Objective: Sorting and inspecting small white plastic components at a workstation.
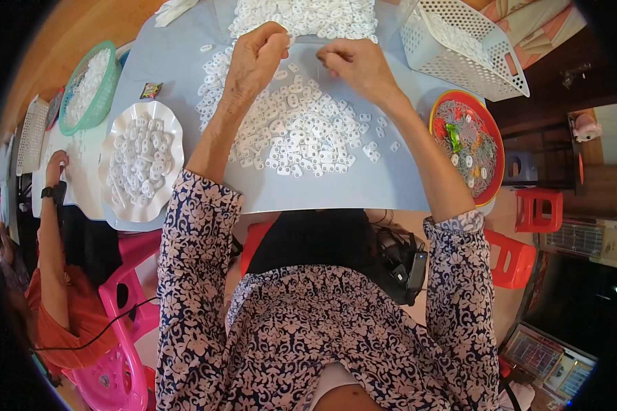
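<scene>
My left hand (pixel 259 56) is raised over the far part of the table, fingers closed round a small white plastic piece (pixel 292 41) whose end peeks out at the fingertips. Facing it a short gap away, my right hand (pixel 358 67) is pinched; what sits between its fingertips is too small to make out. Below both hands spreads a loose pile of white oval plastic pieces with holes (pixel 312 137). A larger heap of similar white pieces (pixel 308 17) lies beyond my hands at the table's far edge.
On the left stand a scalloped white dish (pixel 107 179) of white pieces and a green basket (pixel 68 123). A white perforated basket (pixel 504 82) and a red basin (pixel 498 164) of thin grey pieces are on the right. A person in orange (pixel 55 308) sits at left beside a pink chair (pixel 110 373).
</scene>
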`<action>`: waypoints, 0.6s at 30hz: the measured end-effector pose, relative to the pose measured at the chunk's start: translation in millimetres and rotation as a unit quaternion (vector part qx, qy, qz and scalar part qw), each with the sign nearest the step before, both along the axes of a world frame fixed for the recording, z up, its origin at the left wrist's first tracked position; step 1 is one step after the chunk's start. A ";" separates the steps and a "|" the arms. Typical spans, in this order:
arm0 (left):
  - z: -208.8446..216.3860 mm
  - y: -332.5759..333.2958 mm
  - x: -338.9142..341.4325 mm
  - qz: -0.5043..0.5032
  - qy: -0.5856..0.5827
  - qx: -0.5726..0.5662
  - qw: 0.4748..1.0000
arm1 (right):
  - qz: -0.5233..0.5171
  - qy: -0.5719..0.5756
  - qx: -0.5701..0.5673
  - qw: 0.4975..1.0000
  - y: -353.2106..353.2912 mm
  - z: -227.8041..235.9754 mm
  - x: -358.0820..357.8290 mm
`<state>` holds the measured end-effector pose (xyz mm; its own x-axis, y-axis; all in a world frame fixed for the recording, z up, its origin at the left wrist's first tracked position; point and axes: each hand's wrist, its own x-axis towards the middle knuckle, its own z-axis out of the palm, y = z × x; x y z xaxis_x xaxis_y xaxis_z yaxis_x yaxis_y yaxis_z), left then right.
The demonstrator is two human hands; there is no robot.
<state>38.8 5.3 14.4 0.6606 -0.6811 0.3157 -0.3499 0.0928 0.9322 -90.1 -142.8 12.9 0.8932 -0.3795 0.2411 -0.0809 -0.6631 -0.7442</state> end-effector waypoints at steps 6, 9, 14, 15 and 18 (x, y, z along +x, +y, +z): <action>3.6 3.4 0.5 0.018 0.009 -0.004 1.000 | 0.047 0.007 -0.116 0.992 20.6 -2.4 28.8; 9.4 1.9 -3.5 0.017 0.005 -0.008 1.000 | 0.056 0.037 -0.143 0.987 17.7 -7.5 37.9; 12.7 2.9 -5.4 -0.020 -0.007 -0.030 0.999 | 0.075 0.050 -0.200 0.976 16.8 -0.6 43.7; 13.7 3.8 -4.8 -0.020 -0.007 -0.031 0.999 | 0.080 0.063 -0.197 0.975 17.3 3.0 43.0; 15.6 4.9 -4.2 -0.099 -0.018 -0.004 0.995 | 0.089 0.055 -0.166 0.981 18.8 9.0 30.3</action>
